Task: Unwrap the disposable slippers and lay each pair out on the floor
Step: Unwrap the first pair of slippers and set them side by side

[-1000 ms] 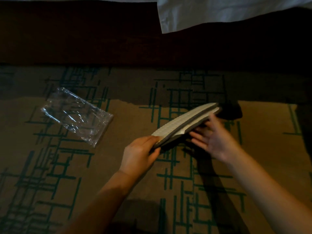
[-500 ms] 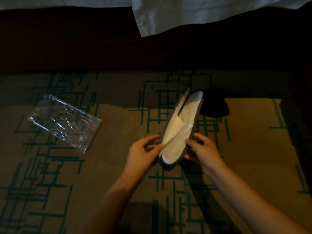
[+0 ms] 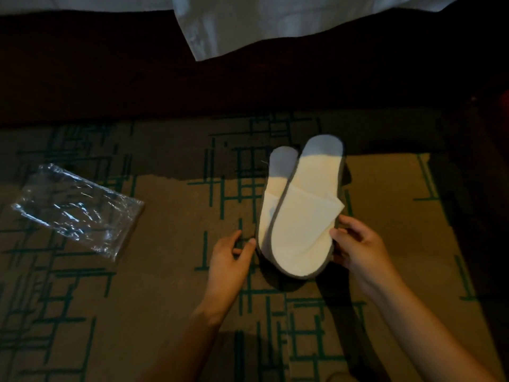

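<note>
On brown, green-lined carpet (image 3: 165,299), right hand (image 3: 358,249) fingers pinch overlapping slippers (image 3: 300,216); left hand (image 3: 228,260) fingers loosely curled, empty.

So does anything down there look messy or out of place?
Only small things: the slippers overlap instead of lying side by side, the right one over the left, and the empty plastic wrapper lies crumpled on the carpet off to the left.

Stacked slippers (image 3: 300,213) now fanned apart, uppers showing.
</note>
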A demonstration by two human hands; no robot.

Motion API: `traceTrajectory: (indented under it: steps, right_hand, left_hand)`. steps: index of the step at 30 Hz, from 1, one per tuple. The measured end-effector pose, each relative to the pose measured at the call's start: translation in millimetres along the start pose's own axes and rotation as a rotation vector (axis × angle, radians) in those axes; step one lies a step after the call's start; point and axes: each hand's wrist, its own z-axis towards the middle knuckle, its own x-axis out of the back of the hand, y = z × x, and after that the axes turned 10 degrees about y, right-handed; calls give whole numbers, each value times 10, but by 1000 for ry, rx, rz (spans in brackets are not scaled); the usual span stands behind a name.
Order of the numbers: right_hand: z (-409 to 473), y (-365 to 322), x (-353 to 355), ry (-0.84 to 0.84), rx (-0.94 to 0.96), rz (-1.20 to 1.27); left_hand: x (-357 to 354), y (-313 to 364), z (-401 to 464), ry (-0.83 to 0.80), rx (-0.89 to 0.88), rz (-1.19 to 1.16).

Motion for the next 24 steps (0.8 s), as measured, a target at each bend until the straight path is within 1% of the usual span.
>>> traceTrajectory:
  steps: [1,2,4,5,7,8,9,10,11,12,13,14,16,19,20,22,23,24]
  right_hand:
    - [-28,-6,-46,-37,8,-12]
    - [-46,1,-96,-82,25,-31]
    - [-91,18,-220,-164,61,-86]
    - [-113,21,-294,-193,77,-109]
    - [-141,43,-416,-225,151,-207]
    - [-131,72,-448,-207,281,-351]
    - [-123,95,-467,-174,492,-568]
    - [-110,121,-470,-135,741,-809]
    - [-101,151,-479,-126,972,-994]
    - [-89,185,-498,-157,1122,-1125]
    - [-68,230,-526,-216,1187,-1235]
    - [-40,280,-556,-280,1207,-1330]
    - [32,363,-617,-367,1187,-1458]
    - [110,427,-668,-410,1129,-1545]
    - [126,431,-675,-417,1102,-1561]
    - [158,439,-669,-428,1056,-1570]
    - [167,442,-665,-435,1044,-1568]
    - [171,443,-661,-440,1038,-1567]
  left_hand:
    - [45,12,-18,-27,-18,-70]
    - [86,53,-48,-97,18,-184]
    - [113,65,-46,-229,151,-355]
    - [119,59,-38,-239,171,-393]
    - [164,18,-6,-176,194,-452]
    - [218,-15,21,-123,224,-486]
    - [303,-71,51,-69,254,-500]
    - [397,-136,81,-29,289,-512]
    - [500,-206,108,-11,306,-520]
    - [597,-255,129,-7,315,-527]
    - [681,-298,153,-1,315,-508]
    - [736,-328,176,11,317,-473]
    - [768,-371,226,37,330,-393]
    - [711,-343,299,56,353,-308]
    - [683,-311,306,49,340,-225]
    - [641,-262,300,87,240,97]
    - [635,-251,273,159,157,248]
    - [638,-229,228,235,54,344]
